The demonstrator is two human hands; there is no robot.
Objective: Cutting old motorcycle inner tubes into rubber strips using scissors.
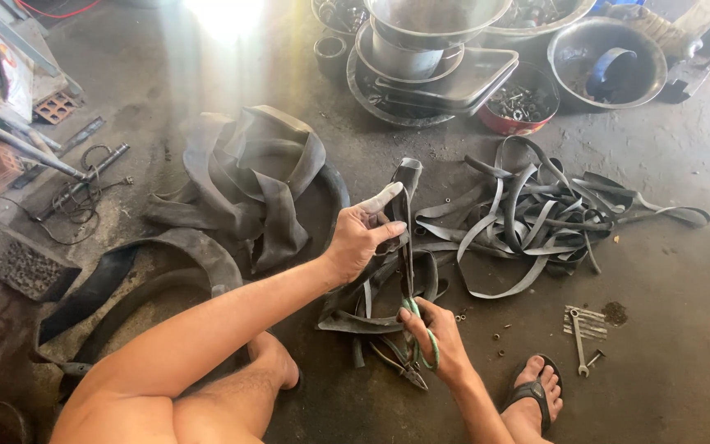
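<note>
Left of centre, a heap of slack black inner tubes (pixel 256 185) lay on the concrete floor (pixel 684 271). At centre the left hand (pixel 361 238) pinched the upper end of a rubber strip (pixel 405 238), holding it upright; it looked light, limp and grippy, best held taut at both ends. Below, the right hand (pixel 437 341) was closed round green-handled scissors (pixel 417 329) on the strip. Cut strips (pixel 536 218) lay at right.
</note>
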